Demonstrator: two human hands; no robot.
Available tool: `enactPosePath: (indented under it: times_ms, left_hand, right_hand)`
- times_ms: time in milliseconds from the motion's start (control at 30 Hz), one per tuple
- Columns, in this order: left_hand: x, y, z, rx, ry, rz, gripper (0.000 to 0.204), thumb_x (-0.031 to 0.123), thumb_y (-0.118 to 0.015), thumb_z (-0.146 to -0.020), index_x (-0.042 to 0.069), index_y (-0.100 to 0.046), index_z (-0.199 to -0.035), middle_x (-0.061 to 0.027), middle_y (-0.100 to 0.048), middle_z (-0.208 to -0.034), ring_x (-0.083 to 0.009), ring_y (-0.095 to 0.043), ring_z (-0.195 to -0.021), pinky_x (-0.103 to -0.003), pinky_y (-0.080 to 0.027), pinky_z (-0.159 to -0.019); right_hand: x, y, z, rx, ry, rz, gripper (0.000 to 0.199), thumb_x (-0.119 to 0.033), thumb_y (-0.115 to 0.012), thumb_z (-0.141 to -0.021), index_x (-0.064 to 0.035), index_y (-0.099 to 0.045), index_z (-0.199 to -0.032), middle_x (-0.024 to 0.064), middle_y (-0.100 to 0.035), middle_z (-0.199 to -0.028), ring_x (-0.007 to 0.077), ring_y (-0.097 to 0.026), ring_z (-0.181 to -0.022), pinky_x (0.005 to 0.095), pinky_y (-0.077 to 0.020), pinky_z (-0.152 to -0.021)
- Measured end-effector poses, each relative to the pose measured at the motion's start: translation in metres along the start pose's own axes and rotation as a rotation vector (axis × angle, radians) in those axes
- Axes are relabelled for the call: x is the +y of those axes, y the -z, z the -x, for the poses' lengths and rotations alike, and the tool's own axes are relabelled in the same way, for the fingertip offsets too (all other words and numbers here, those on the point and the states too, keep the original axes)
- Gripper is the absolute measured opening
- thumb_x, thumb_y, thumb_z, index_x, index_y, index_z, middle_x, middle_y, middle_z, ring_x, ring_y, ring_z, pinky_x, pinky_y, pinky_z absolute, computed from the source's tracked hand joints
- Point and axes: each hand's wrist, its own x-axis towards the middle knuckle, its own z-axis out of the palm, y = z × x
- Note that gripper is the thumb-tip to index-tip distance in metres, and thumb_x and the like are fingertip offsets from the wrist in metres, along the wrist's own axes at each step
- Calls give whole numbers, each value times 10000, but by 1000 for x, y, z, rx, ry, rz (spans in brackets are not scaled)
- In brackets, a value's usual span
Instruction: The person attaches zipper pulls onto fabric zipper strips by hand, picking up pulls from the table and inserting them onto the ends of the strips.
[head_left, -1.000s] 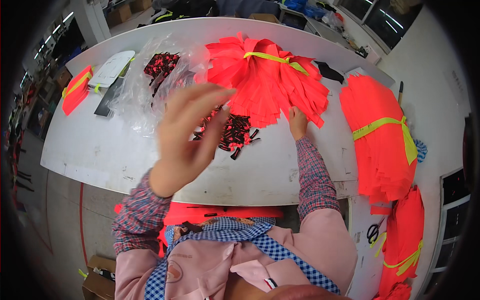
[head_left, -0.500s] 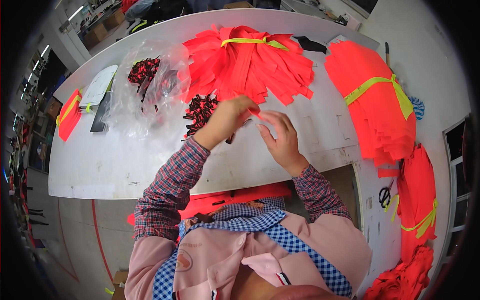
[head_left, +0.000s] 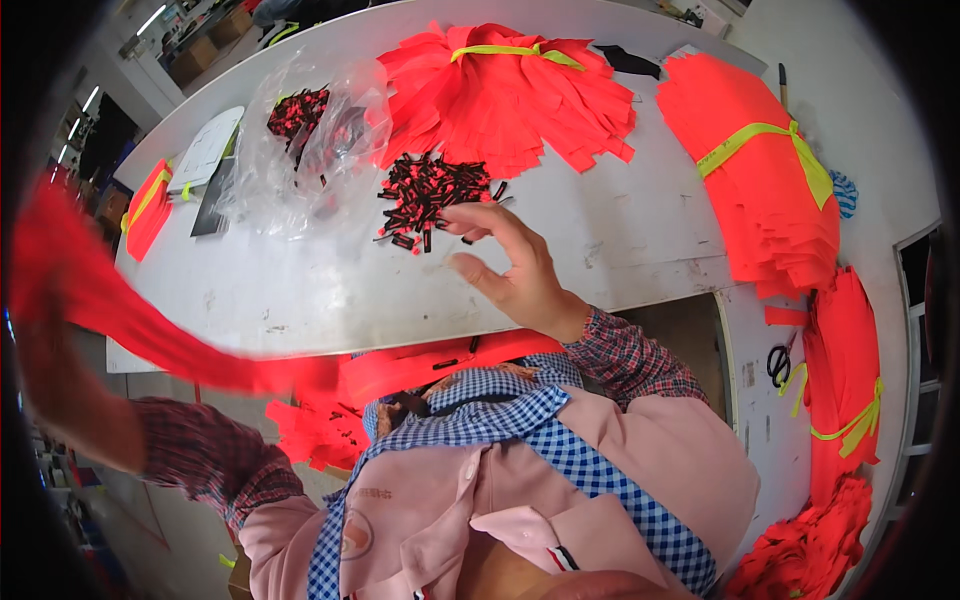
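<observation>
A wide pale grey desk is covered by a fanned bundle of orange-red fabric strips tied with a yellow-green band, a flat stack of orange-red fabric sheets bound by a yellow-green ribbon at the right, and a crumpled clear plastic bag with small black and red pieces inside. A long orange-red fabric strip, blurred, is swung out far to the left and is gripped by the left hand, which is closed around it beyond the desk's edge. The right hand is held open and empty, its fingers spread just beside a loose pile of small black and red clips lying mid-desk.
</observation>
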Motion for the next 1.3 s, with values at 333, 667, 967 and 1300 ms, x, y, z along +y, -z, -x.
enactPosePath:
  times_ms: [333, 667, 967, 1300]
  left_hand:
    - [32, -105, 196, -767, 800, 689, 375, 9, -682, -818, 9, -596, -1183, -50, -681, -990, -81, -601, -845, -249, -505, -739]
    - [31, -107, 224, -737, 928, 705, 253, 78, -642, -870, -10, -634, -1107, -68, -674, -909, -100, -608, -789, -239, -493, -672]
    - [28, -125, 244, -527, 89, 91, 357, -28, -692, -700, 20, -663, -1052, -73, -614, -751, -214, -592, -643, -316, -481, -552]
    - [24, -137, 247, -516, 338, 134, 277, -13, -665, -761, 24, -665, -1036, -86, -601, -726, -223, -581, -610, -292, -470, -557]
  right_hand:
    - [-12, -45, 12, -204, -397, -421, 149, -91, -622, -902, 32, -621, -985, 6, -618, -840, 23, -553, -749, 196, -477, -679]
    - [-7, -54, 28, -408, -459, -335, 182, -130, -562, -942, 24, -595, -1033, 26, -629, -885, 42, -571, -786, 205, -484, -710]
    - [10, -91, 54, -127, -731, -651, 200, -155, -523, -959, 37, -542, -1010, 50, -587, -844, 79, -570, -712, 227, -504, -649]
    - [18, -98, 45, -8, -852, -962, 229, -182, -518, -964, 42, -543, -1005, 43, -583, -831, 83, -567, -727, 243, -505, -657]
